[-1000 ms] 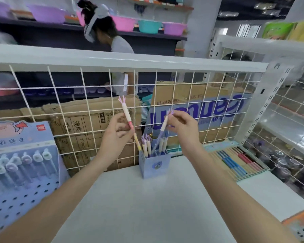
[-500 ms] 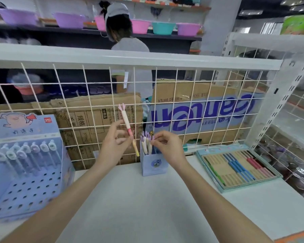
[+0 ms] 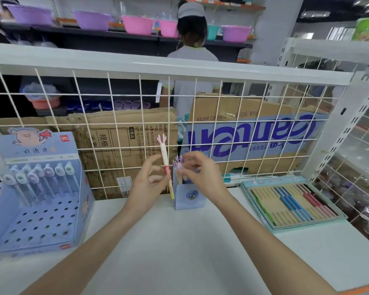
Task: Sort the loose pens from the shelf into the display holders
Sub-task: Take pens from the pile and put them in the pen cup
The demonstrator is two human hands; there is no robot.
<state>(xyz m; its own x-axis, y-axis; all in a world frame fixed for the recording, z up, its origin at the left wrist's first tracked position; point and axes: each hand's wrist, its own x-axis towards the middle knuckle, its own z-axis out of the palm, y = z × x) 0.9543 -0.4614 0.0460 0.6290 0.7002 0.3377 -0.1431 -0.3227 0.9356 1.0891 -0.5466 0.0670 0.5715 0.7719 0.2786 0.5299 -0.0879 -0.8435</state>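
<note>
Right hand [image 3: 202,177] lowered onto pens [image 3: 178,165].

I see a white wire grid [image 3: 124,107] along the back of the white shelf [image 3: 179,252]. Behind the grid stand cardboard boxes [image 3: 124,133], one [image 3: 254,128] with big blue print upside down. A person in a white cap [image 3: 191,9] stands beyond, back turned to me. Past them a dark shelf [image 3: 115,35] carries purple basins [image 3: 92,19], pink basins [image 3: 136,24] and a teal one [image 3: 213,30]. Lower down, blue and purple slippers [image 3: 107,104] sit in a row. Far right, another wire rack [image 3: 354,188] with blurred goods.
</note>
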